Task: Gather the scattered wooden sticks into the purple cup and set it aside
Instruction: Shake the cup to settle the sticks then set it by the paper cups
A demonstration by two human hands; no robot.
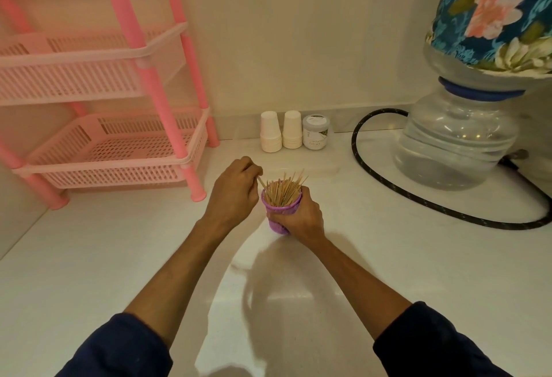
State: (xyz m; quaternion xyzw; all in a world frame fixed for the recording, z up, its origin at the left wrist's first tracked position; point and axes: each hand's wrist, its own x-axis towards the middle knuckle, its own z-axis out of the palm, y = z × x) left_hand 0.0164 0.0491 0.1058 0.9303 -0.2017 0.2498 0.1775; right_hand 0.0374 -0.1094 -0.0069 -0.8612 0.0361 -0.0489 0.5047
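Head view: the purple cup [281, 212] stands mid-desk, gripped by the right hand [301, 215]. Just left of its rim, the left hand [236, 188] pinches one wooden stick [261, 182], slanting toward the cup mouth.

Purple cup's [280, 212] lower side behind right hand's [301, 218] fingers.

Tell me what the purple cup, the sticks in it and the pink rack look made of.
Purple cup: probably matte plastic, with a perforated, woven-looking wall. Sticks: thin, pale tan, unfinished-looking wood. Pink rack: moulded plastic, slightly glossy, with slotted baskets on tubular legs.
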